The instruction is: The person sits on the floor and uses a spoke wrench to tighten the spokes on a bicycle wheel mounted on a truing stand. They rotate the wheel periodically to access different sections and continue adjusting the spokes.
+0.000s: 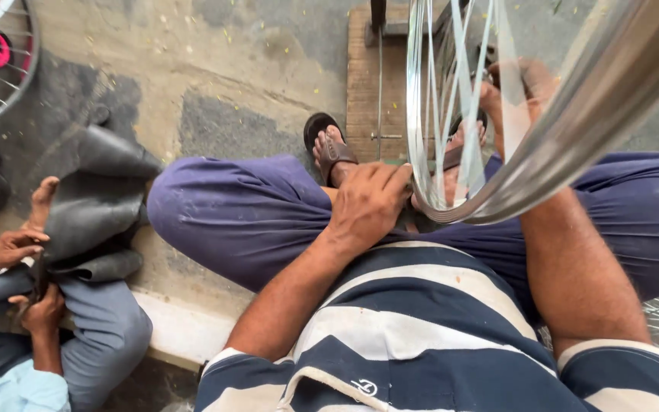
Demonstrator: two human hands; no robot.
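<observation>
Rough concrete floor here, patched and stained, with a wooden plank running up toward the top edge. The person sits low, knees spread in purple trousers, one sandalled foot planted by the plank. Between the knees stands a bare bicycle wheel, shiny rim and thin spokes, no tyre on it, upright and close to the camera. The left hand is curled shut against the lower edge of the rim, fingers folded as if pinching something small there; exactly what, I cannot tell. The right hand reaches through behind the spokes, blurred by them, seemingly closed near the hub, though its grip is not clear. Judging by the stripped rim, the wheel is mid-work: tyre already off, spokes or rim being attended to, nothing refitted yet. Over at the left edge of the floor, another person's hands hold a black rubber tyre.
</observation>
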